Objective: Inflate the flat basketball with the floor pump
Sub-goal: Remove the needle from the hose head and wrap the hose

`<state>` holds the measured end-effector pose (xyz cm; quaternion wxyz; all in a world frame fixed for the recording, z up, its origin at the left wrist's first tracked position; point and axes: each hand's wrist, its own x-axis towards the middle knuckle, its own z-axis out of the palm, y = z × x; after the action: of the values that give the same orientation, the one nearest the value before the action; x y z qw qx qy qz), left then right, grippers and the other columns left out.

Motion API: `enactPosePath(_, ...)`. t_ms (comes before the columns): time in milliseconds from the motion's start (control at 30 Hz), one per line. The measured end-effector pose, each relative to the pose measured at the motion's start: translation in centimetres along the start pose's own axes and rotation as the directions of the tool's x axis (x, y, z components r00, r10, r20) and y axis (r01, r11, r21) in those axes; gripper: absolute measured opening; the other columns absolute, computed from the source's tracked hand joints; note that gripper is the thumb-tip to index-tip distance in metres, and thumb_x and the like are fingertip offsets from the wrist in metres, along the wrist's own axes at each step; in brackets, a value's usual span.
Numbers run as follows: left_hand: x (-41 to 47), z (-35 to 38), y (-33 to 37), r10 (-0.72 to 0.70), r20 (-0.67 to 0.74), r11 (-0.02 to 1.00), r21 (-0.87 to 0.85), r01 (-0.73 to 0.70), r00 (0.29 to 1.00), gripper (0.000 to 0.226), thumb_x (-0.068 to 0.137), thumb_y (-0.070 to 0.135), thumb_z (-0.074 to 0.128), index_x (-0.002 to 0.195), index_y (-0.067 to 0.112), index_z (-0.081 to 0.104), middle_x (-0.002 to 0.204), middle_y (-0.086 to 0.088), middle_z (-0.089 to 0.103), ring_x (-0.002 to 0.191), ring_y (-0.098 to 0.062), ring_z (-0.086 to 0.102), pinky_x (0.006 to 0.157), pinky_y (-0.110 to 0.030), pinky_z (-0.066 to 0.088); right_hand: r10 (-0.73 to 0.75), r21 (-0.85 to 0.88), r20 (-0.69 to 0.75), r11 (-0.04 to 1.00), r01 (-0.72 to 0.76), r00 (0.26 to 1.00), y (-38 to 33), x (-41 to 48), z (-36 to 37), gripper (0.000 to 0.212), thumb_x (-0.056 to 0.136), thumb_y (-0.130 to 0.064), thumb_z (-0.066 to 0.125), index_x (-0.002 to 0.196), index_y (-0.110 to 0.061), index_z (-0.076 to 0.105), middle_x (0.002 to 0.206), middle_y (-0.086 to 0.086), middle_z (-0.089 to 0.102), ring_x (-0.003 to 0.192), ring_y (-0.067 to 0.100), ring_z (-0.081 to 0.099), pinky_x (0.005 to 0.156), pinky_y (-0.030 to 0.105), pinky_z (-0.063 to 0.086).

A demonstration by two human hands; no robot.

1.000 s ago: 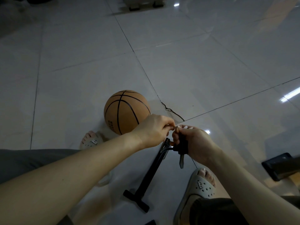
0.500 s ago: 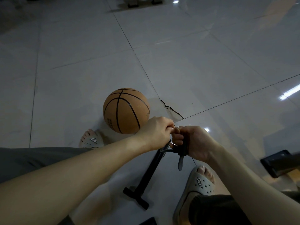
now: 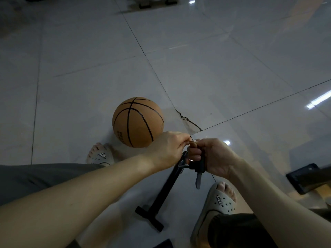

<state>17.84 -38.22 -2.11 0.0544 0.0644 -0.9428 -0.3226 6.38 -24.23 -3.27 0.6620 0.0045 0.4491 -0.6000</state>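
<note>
An orange basketball (image 3: 138,121) with black seams rests on the tiled floor, just beyond my hands. The black floor pump (image 3: 166,188) lies slanted on the floor between my feet, its T-handle nearest me. My right hand (image 3: 213,156) grips the pump's black nozzle head, whose lever hangs down below my fist. My left hand (image 3: 170,147) pinches a small thin needle at the top of that head, fingertips against my right thumb. The needle itself is mostly hidden by my fingers.
My feet in grey clogs stand either side of the pump, left foot (image 3: 100,155) and right foot (image 3: 220,199). A dark flat object (image 3: 302,178) lies at the right edge. A cracked tile corner (image 3: 189,122) sits right of the ball.
Both hands stay joined at the nozzle head and have shifted slightly up and left in view. The ball and pump have not moved on the floor.
</note>
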Motion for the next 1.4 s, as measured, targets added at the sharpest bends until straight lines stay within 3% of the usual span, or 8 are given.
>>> enactPosePath(133,-0.1,-0.2,-0.8,0.117,0.012,0.986,0.121,-0.117,0.993,0.016,0.095,0.001,0.051,0.095,0.008,0.066,0.078,-0.003,0.059,0.067,-0.019,0.054,0.061,-0.042,0.048,0.055,0.026,0.016,0.998,-0.056,0.998,0.0,-0.1,-0.1,0.014,0.088,-0.013,0.042,0.075,-0.013,0.047,0.068,0.000,0.029,0.060,0.015,0.027,0.083,0.037,0.041)
enactPosePath(333,0.0,-0.9,-0.9,0.039,0.089,0.999,0.003,-0.040,0.995,0.021,0.102,0.010,0.050,0.109,0.017,0.068,0.085,0.003,0.066,0.062,0.008,0.055,0.065,-0.031,0.052,0.032,-0.076,-0.011,0.997,-0.033,0.999,-0.2,-0.4,0.1,0.017,0.093,-0.010,0.039,0.079,-0.012,0.049,0.068,0.001,0.032,0.058,0.015,0.031,0.088,0.040,0.041)
enactPosePath(500,0.4,-1.1,-1.2,0.074,0.081,0.995,0.059,-0.079,0.994,0.019,0.104,0.019,0.047,0.106,0.018,0.065,0.084,0.011,0.055,0.074,-0.011,0.055,0.069,-0.040,0.051,-0.014,-0.132,-0.016,0.991,0.011,1.000,-0.2,-0.3,0.3,0.013,0.094,-0.013,0.043,0.083,-0.012,0.050,0.070,0.002,0.034,0.060,0.016,0.034,0.089,0.041,0.042)
enactPosePath(633,0.4,-1.2,-1.5,0.105,0.083,0.989,0.091,-0.113,0.991,0.019,0.106,0.022,0.046,0.107,0.017,0.065,0.086,0.009,0.055,0.076,-0.015,0.056,0.068,-0.041,0.050,-0.009,-0.140,-0.008,0.990,0.007,1.000,-0.1,-0.3,0.5,0.014,0.093,-0.012,0.042,0.081,-0.013,0.049,0.069,0.002,0.034,0.059,0.016,0.034,0.087,0.041,0.041)
enactPosePath(833,0.3,-1.5,-1.4,0.129,0.074,0.990,0.055,-0.133,0.989,0.018,0.105,0.017,0.049,0.109,0.016,0.067,0.081,0.021,0.042,0.072,-0.002,0.045,0.068,-0.019,0.040,-0.034,-0.186,-0.025,0.982,0.029,0.999,-0.1,-0.3,0.4,0.016,0.095,-0.011,0.041,0.081,-0.012,0.050,0.069,0.003,0.036,0.059,0.016,0.035,0.085,0.041,0.042)
enactPosePath(1033,0.6,-1.2,-1.3,0.012,0.076,0.999,0.035,-0.014,0.997,0.019,0.104,0.025,0.051,0.096,0.019,0.067,0.075,0.009,0.059,0.069,-0.009,0.053,0.063,-0.033,0.045,-0.207,-0.298,-0.095,0.939,0.170,0.974,0.2,0.2,0.6,0.010,0.098,-0.008,0.047,0.090,-0.006,0.053,0.069,0.006,0.042,0.059,0.017,0.042,0.078,0.042,0.042)
enactPosePath(1300,1.0,-1.0,-0.5,-0.107,0.118,0.991,0.098,0.096,0.987,0.021,0.104,0.022,0.047,0.092,0.013,0.062,0.069,0.001,0.057,0.062,-0.017,0.054,0.052,-0.032,0.039,-0.314,-0.413,-0.195,0.886,0.212,0.929,0.5,0.7,1.3,0.024,0.101,-0.010,0.044,0.079,-0.007,0.055,0.065,0.003,0.044,0.057,0.016,0.042,0.072,0.037,0.049)
enactPosePath(1400,0.8,-0.7,-0.2,-0.186,0.151,0.983,0.021,0.185,0.971,0.023,0.105,0.022,0.045,0.094,0.013,0.062,0.065,0.002,0.055,0.058,-0.017,0.055,0.054,-0.040,0.051,-0.325,-0.455,-0.184,0.865,0.212,0.928,0.6,0.8,1.3,0.024,0.102,-0.014,0.044,0.084,-0.006,0.057,0.065,0.001,0.043,0.058,0.015,0.042,0.073,0.037,0.050)
